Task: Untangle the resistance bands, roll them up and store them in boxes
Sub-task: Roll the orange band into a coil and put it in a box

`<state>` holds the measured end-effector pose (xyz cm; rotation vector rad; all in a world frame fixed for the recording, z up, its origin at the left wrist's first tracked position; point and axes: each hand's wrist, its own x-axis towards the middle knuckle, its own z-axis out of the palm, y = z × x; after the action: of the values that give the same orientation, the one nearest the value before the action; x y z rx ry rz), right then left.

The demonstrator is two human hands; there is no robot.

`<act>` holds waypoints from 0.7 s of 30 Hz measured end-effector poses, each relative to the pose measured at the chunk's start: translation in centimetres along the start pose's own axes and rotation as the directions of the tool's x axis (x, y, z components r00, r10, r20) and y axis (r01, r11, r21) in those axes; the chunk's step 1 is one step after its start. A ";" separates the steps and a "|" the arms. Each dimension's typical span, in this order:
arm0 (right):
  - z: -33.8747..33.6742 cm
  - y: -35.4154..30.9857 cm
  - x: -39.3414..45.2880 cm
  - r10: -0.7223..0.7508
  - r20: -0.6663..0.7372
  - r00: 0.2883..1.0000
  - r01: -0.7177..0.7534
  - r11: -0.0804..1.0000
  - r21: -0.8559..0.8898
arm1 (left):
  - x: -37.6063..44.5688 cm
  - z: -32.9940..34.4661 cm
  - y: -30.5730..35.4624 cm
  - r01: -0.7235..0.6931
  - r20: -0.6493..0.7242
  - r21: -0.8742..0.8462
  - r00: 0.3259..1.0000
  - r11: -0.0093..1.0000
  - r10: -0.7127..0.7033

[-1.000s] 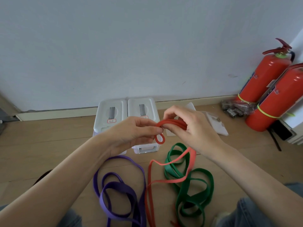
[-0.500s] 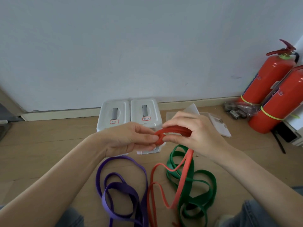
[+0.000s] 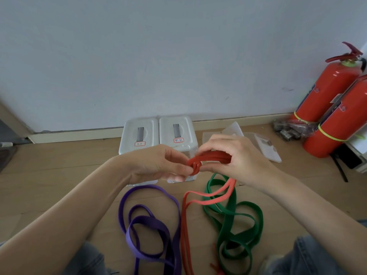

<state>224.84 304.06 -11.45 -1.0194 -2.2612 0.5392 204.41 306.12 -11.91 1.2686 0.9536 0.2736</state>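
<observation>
I hold a thin red resistance band (image 3: 213, 156) between both hands above the floor. My left hand (image 3: 158, 163) pinches its coiled end, and my right hand (image 3: 236, 155) grips the flat loops beside it. The rest of the red band hangs down and trails over the floor. A purple band (image 3: 147, 223) lies in loose loops at the lower left. A green band (image 3: 234, 217) lies tangled at the lower right, under the red one. Two white lidded boxes (image 3: 140, 126) (image 3: 176, 124) stand side by side against the wall behind my hands.
Two red fire extinguishers (image 3: 327, 92) stand at the right wall, with a clear bag of small parts (image 3: 288, 130) at their foot. Flat clear plastic lids (image 3: 266, 145) lie behind my right hand. My knees in jeans (image 3: 309, 257) frame the bottom. The floor is wood.
The coil of red band between my hands has grown thicker and its small hanging loop is gone. More of the trailing red band has been drawn up from the floor.
</observation>
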 end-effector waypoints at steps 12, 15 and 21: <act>0.4 0.0 -0.4 0.148 0.063 0.987 -0.154 0.982 0.106 | 0.0 0.5 0.3 -0.065 -0.043 0.180 0.996 0.982 0.074; 0.4 -0.1 -0.3 0.258 -0.068 0.964 -0.240 0.950 0.200 | -0.1 0.3 0.5 -0.116 -0.093 0.180 0.987 0.977 0.135; 0.6 -0.1 0.5 0.498 -0.057 0.865 -0.361 0.699 0.618 | 0.8 1.0 1.0 -0.280 -0.458 0.016 0.851 0.960 0.256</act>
<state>224.12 304.32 -11.63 -1.1964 -1.4741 1.1836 205.94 306.26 -11.39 1.3157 1.1548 0.8440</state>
